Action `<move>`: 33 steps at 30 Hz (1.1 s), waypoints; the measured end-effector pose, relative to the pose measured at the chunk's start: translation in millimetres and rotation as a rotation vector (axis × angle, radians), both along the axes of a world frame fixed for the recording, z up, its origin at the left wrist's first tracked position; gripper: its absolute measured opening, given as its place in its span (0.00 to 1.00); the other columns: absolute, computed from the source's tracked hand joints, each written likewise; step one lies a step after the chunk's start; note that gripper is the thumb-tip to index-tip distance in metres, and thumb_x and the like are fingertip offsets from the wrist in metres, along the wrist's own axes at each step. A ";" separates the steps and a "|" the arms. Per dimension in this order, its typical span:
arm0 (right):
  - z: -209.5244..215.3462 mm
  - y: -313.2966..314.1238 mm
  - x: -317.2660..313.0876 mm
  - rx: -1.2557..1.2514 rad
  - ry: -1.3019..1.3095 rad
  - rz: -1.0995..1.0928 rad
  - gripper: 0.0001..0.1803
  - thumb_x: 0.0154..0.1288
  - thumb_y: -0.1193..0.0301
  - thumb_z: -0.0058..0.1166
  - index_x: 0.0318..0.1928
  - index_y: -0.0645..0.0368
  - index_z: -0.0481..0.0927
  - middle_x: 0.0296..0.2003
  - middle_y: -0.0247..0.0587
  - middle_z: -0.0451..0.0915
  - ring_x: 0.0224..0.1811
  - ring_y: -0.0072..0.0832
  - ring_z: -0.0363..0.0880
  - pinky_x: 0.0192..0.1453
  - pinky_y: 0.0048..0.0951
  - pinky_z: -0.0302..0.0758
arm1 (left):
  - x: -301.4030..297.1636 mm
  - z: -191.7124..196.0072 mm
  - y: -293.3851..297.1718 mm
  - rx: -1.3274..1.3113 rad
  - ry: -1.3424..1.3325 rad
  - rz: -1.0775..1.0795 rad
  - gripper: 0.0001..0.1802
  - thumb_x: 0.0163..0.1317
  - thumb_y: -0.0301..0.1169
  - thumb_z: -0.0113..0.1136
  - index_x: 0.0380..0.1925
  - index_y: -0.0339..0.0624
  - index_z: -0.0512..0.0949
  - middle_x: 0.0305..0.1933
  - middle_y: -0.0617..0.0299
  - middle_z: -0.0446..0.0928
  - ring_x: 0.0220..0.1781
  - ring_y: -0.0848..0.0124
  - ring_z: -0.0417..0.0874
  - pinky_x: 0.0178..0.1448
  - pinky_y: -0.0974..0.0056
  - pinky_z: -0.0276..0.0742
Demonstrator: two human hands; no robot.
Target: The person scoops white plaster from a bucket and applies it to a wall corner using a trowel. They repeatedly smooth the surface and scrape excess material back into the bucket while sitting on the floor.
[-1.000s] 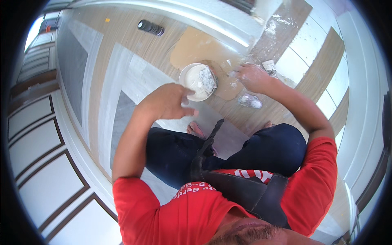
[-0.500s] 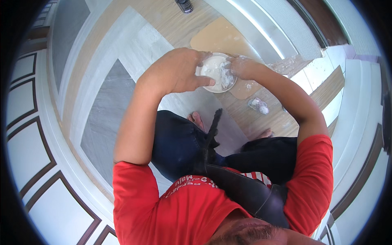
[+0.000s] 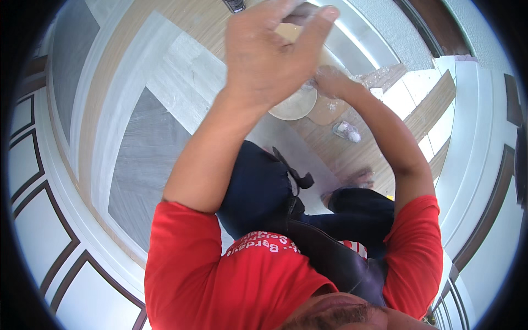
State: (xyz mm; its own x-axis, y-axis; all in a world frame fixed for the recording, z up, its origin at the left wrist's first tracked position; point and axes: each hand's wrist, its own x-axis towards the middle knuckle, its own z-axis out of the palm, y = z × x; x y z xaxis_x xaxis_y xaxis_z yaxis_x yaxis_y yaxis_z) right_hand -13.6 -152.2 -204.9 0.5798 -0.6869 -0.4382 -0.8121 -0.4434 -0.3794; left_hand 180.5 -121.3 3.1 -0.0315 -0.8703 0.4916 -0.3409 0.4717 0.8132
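My left hand [image 3: 272,55] is raised close to the view, its thumb and fingers curved apart with no held thing visible between them. Below it, and partly covered by it, is a round, shallow, pale bowl [image 3: 295,106] with a whitish inside. My right hand [image 3: 332,82] is at the bowl's right side, smeared with white paste. Its fingers are curled in, their tips partly hidden and slightly blurred; what they hold cannot be made out. A tan board [image 3: 326,111] lies under and beside the bowl, with white smears on it.
A crumpled clear plastic bag [image 3: 346,132] with something white lies on the wood-look floor. A dark can or bottle [image 3: 235,5] stands at the far edge. White-smeared planks [image 3: 389,77] and pale tiles [image 3: 410,102] are at the right. My legs [image 3: 247,192] are bent below the bowl.
My left hand has left the bowl's rim and risen up and toward the view, now covering part of the bowl. My right hand stays beside the bowl, shifted slightly right.
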 end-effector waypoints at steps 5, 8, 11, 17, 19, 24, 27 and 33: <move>-20.5 24.5 -14.2 0.043 -0.086 0.051 0.18 0.81 0.63 0.41 0.59 0.52 0.82 0.50 0.58 0.84 0.54 0.54 0.84 0.61 0.53 0.79 | -33.1 -16.5 -15.7 -0.087 0.147 -0.023 0.20 0.66 0.28 0.69 0.54 0.26 0.83 0.37 0.50 0.89 0.42 0.68 0.89 0.50 0.66 0.83; -0.1 26.2 -13.3 0.101 -0.053 0.027 0.19 0.80 0.63 0.42 0.61 0.51 0.81 0.51 0.59 0.83 0.56 0.54 0.83 0.62 0.53 0.78 | -37.6 -14.8 -17.7 -0.071 0.180 0.025 0.20 0.65 0.28 0.70 0.54 0.27 0.83 0.37 0.51 0.89 0.41 0.70 0.89 0.50 0.67 0.83; -8.0 22.5 -17.8 0.105 -0.047 0.022 0.20 0.80 0.63 0.42 0.64 0.48 0.80 0.54 0.58 0.82 0.60 0.53 0.80 0.65 0.51 0.76 | -50.6 -7.3 -17.4 -0.104 0.133 -0.001 0.20 0.66 0.28 0.70 0.54 0.27 0.83 0.37 0.51 0.89 0.41 0.71 0.89 0.50 0.68 0.82; -43.4 32.7 -27.3 0.141 -0.183 -0.028 0.23 0.81 0.59 0.42 0.70 0.44 0.75 0.65 0.54 0.77 0.69 0.54 0.73 0.76 0.49 0.67 | -56.6 -13.2 -9.7 -0.165 0.020 0.038 0.17 0.65 0.24 0.69 0.52 0.27 0.85 0.33 0.55 0.88 0.36 0.73 0.88 0.46 0.68 0.82; -56.6 38.1 -30.0 0.147 -0.259 -0.062 0.24 0.80 0.57 0.43 0.71 0.45 0.74 0.66 0.54 0.75 0.71 0.54 0.71 0.78 0.49 0.65 | -43.1 -5.7 -5.5 -0.007 -0.088 -0.070 0.27 0.69 0.35 0.67 0.61 0.26 0.78 0.46 0.47 0.87 0.48 0.67 0.87 0.55 0.64 0.82; -58.3 45.1 -28.9 0.084 -0.293 -0.140 0.28 0.78 0.56 0.49 0.70 0.55 0.74 0.65 0.59 0.76 0.69 0.53 0.73 0.76 0.48 0.67 | -49.6 -22.7 -3.3 0.062 -0.083 0.184 0.28 0.70 0.40 0.68 0.59 0.27 0.81 0.39 0.53 0.89 0.40 0.70 0.88 0.51 0.67 0.82; -66.5 41.0 -36.5 0.213 -0.457 -0.303 0.28 0.75 0.56 0.54 0.67 0.61 0.77 0.60 0.62 0.80 0.65 0.51 0.78 0.72 0.46 0.71 | -57.1 -13.5 -10.9 0.071 0.020 0.253 0.27 0.71 0.41 0.65 0.59 0.26 0.80 0.39 0.53 0.88 0.40 0.69 0.87 0.50 0.63 0.82; -89.1 57.3 -64.0 0.606 -0.994 -0.787 0.20 0.78 0.63 0.53 0.64 0.58 0.80 0.54 0.41 0.86 0.54 0.27 0.84 0.61 0.35 0.78 | -94.4 6.7 -28.5 0.279 0.421 0.283 0.33 0.76 0.42 0.59 0.68 0.23 0.71 0.65 0.45 0.78 0.67 0.57 0.79 0.69 0.56 0.76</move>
State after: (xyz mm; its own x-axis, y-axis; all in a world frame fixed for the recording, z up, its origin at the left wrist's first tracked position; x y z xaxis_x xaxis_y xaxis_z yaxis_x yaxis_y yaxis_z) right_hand -77.7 -94.9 -294.0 0.3756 -0.8267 -0.4189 -0.0503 0.4331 -0.8999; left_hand 86.1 -149.8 9.8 0.3700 -0.9149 0.1617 -0.0423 0.1573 0.9866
